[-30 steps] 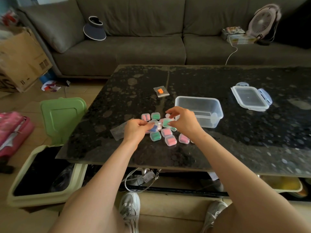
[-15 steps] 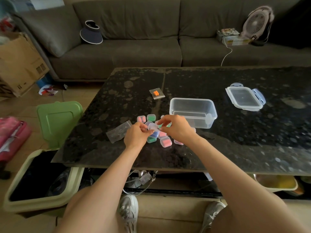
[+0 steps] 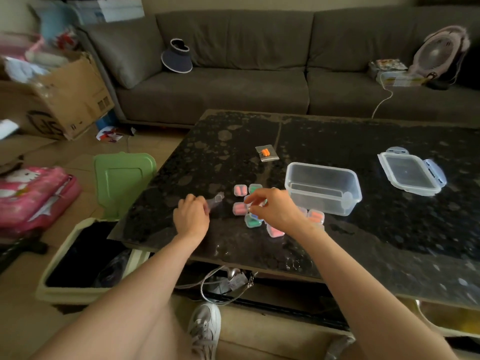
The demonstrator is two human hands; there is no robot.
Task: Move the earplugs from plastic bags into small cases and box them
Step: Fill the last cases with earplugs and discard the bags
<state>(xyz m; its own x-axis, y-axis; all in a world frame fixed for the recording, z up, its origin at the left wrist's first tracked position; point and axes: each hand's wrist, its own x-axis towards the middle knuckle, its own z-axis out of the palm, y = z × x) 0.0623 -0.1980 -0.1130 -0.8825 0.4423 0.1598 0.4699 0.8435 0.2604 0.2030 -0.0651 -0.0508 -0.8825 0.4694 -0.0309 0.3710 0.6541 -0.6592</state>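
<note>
Earplugs of orange foam (image 3: 265, 152) lie in a small clear plastic bag (image 3: 270, 158) on the black speckled table (image 3: 363, 242), behind a cluster of small square cases (image 3: 240, 208) and well apart from it; the left hand (image 3: 191, 216) pinches an empty clear bag (image 3: 218, 198); the right hand (image 3: 278, 210) curls over the cluster, though I cannot tell if it grips anything; print on the cardboard carton (image 3: 72, 100) is unreadable.

Right hand (image 3: 275, 211) covers part of the small cases (image 3: 252, 221); whether it pinches one, unclear. Left hand (image 3: 192, 216): fingertips and clear bag (image 3: 216, 200) motion-blurred. Table (image 3: 389, 242) cut by edge at 3 o'clock.
</note>
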